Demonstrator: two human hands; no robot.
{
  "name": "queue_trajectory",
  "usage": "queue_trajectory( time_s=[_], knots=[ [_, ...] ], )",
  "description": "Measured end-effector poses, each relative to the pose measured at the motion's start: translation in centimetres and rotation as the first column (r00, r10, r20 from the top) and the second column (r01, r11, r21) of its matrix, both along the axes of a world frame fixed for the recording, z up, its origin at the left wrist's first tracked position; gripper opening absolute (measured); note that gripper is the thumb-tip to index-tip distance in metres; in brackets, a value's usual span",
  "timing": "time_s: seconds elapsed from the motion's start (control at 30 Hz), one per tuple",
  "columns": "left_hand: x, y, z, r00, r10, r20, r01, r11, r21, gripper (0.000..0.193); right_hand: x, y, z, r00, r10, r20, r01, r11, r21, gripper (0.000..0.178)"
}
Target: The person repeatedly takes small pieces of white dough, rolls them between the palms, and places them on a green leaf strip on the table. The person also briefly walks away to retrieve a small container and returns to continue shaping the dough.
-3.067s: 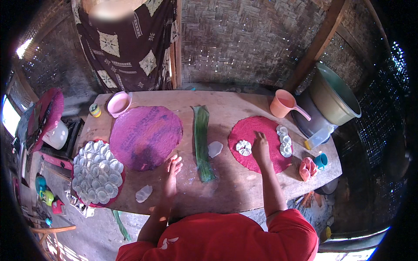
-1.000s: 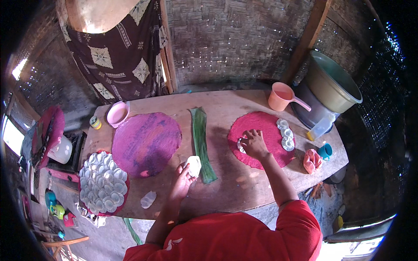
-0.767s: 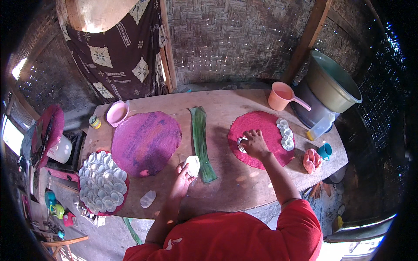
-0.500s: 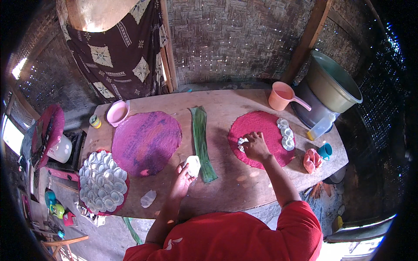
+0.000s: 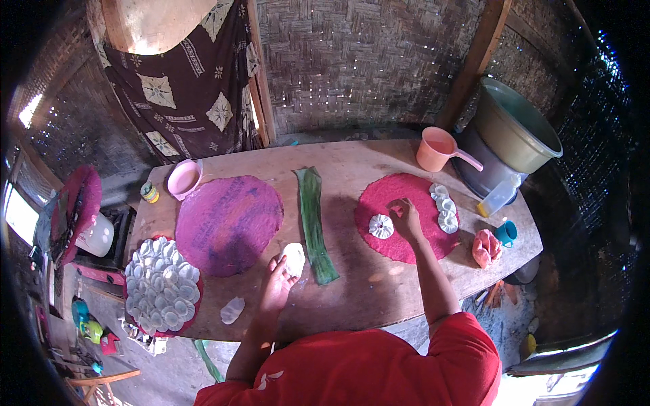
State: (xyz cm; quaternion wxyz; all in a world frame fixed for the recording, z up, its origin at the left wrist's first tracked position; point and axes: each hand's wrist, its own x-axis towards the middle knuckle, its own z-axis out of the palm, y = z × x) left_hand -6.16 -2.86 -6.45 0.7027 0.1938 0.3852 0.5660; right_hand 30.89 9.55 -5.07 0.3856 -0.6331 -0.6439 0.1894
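On the wooden table (image 5: 352, 298), the tray at my left (image 5: 162, 287) is already full of shaped white pieces, while the red mat (image 5: 406, 237) has only four. My left hand (image 5: 276, 287) grips a white dough piece (image 5: 294, 258), its long axis pointing away from me. My right hand (image 5: 408, 216) rests curled on the mat, gripping nothing I can see.

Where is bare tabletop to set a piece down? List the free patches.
Free: the near strip of the wooden table between the green leaf and the right hand; the far strip between leaf and orange scoop. The purple mat is bare. Crowded: the disc tray and the red mat's right edge.
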Motion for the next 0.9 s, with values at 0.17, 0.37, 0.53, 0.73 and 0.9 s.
queue_trajectory(
  time_s=[0.17, 0.37, 0.53, 0.73, 0.9],
  knots=[
    [-0.6, -0.5, 0.2, 0.998, 0.059, -0.033, -0.058, 0.998, 0.006, 0.034, 0.2, -1.0, -1.6, 0.921, -0.019, 0.390, -0.010, 0.997, 0.071, 0.023],
    [-1.2, 0.1, -1.6, 0.927, -0.123, 0.354, 0.109, 0.992, 0.060, 0.020, -1.1, -3.1, -1.5, 0.794, -0.052, 0.606, -0.002, 0.996, 0.088, 0.036],
    [0.8, 0.6, -1.2, 0.923, -0.161, 0.348, 0.108, 0.980, 0.167, 0.009, -5.4, -4.0, 1.7, 0.991, 0.127, -0.038, -0.129, 0.990, -0.056, 0.027],
    [3.1, 1.2, 1.4, 0.868, -0.172, 0.465, 0.179, 0.983, 0.030, 0.041, -13.1, -6.8, 6.8, 0.643, 0.295, -0.707, -0.492, 0.866, -0.085, 0.024],
    [3.0, 1.2, 1.7, 0.733, -0.203, 0.649, 0.180, 0.978, 0.102, 0.060, -16.8, -10.1, 8.5, 0.766, 0.579, 0.279, -0.630, 0.762, 0.149, 0.016]
  ],
)
